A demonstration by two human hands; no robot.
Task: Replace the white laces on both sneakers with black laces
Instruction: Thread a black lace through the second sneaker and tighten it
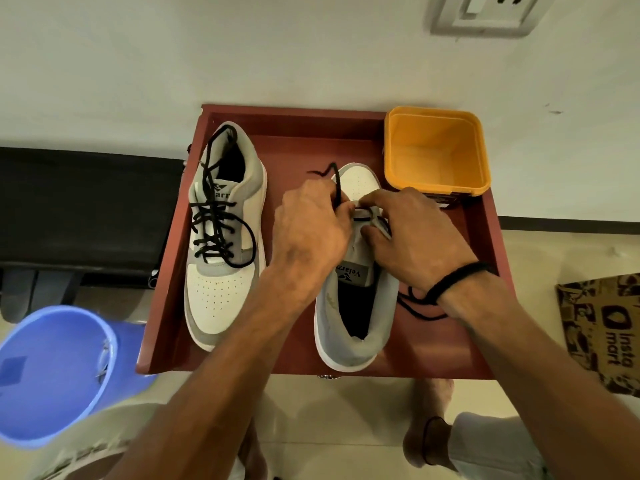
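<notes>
Head view: the grey-and-white left sneaker (221, 237) on the red-brown wooden bench (433, 344) is already laced black. The right grey-and-white sneaker (356, 299) is only being started: the black lace (335, 181) is being pinched by the left hand (308, 230), the eyelet flap by the right hand (415, 237); most eyelets left.
</notes>
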